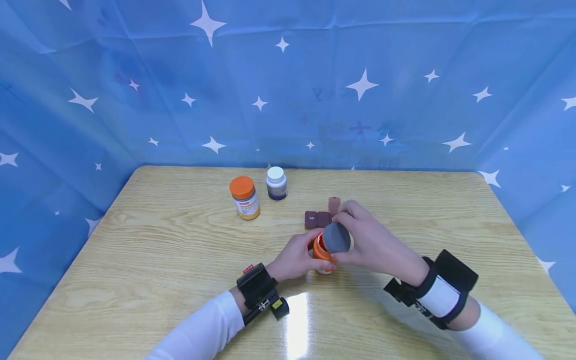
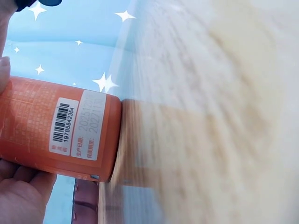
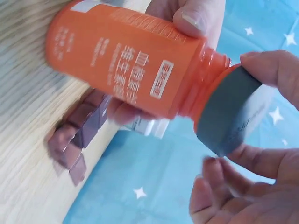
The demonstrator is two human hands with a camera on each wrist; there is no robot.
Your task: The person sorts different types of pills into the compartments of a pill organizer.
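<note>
My left hand (image 1: 294, 257) grips an orange pill bottle (image 1: 320, 249), fingers and thumb wrapped round its sides. In the left wrist view its base is down at the tabletop, and a barcode label shows. My right hand (image 1: 375, 242) pinches the dark grey screw cap (image 3: 236, 109) between thumb and fingers. The cap is tilted at the bottle's mouth, and the threaded neck (image 3: 202, 79) shows on one side. Just behind the bottle lies a brown-red pill organizer (image 1: 317, 219) with small compartments, one flap raised, partly hidden by my right hand.
An orange-capped bottle (image 1: 245, 197) stands upright at the back left of the wooden table (image 1: 157, 240). Right beside it is a smaller white-capped bottle (image 1: 276, 184). A blue curtain with white stars (image 1: 288, 90) hangs along the table's back and sides.
</note>
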